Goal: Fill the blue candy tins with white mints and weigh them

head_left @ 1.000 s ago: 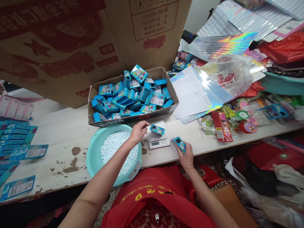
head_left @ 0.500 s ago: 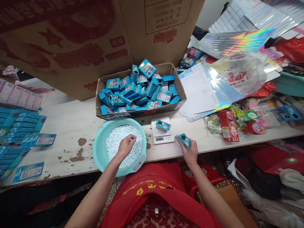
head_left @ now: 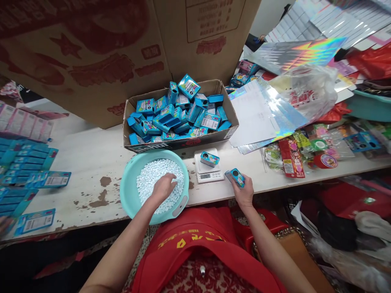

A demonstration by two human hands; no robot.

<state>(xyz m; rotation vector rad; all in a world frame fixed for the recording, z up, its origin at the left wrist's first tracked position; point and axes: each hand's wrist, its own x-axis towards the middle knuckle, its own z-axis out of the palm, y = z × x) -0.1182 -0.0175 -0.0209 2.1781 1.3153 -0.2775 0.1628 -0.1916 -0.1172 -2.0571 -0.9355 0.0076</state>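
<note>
My left hand (head_left: 164,188) is over the turquoise basin (head_left: 129,191), its curled fingers at the heap of small white tablets (head_left: 152,172). Whatever lies between those fingertips is hidden. In my right hand (head_left: 245,194) is a small blue candy box (head_left: 236,177), its dark round opening facing up, held just right of the white digital scale (head_left: 209,176). Another blue candy box (head_left: 209,158) rests on the scale's plate, also with a round hole on top. Behind them, a cardboard tray (head_left: 180,145) is heaped with more such boxes.
A big carton (head_left: 122,53) rises behind the tray. Stacks of blue boxes (head_left: 27,162) line the left, where a co-worker's blurred hand (head_left: 6,224) shows. Shiny sheets (head_left: 259,114), a clear plastic bag (head_left: 305,91) and candy packets (head_left: 291,158) crowd the right.
My left hand has lowered slightly toward the tablets, its fingers more curled. My right hand keeps the box in nearly the same place. A co-worker's hand has appeared at the far left.
</note>
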